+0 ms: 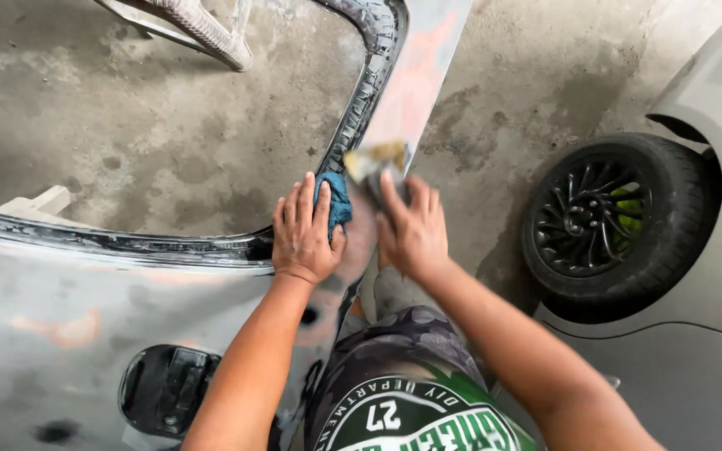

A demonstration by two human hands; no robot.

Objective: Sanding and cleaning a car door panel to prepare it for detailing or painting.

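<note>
From the head camera, looking straight down: a detached car door (60,292) fills the lower left, its grey skin dull and sanded, with patches of orange-pink showing through. Its window frame (369,92) curves up to the top of the picture, edged with a black seal, and a black handle recess (165,388) sits low on the panel.

The left hand (302,238) lies flat at the corner where the frame meets the panel, fingers spread over a blue cloth (336,200) and pressing it to the metal. The right hand (411,230) is just beside it, its grip closed on a small sanding block (378,163) with a tan, smeared face, set against the frame's painted edge.

The floor (152,134) is bare concrete, stained and blotchy, visible through the window opening and beyond. On the right stands a grey car (712,276) with a black multi-spoke wheel (603,217). A pale wooden piece (39,203) rests on the floor behind the door.
</note>
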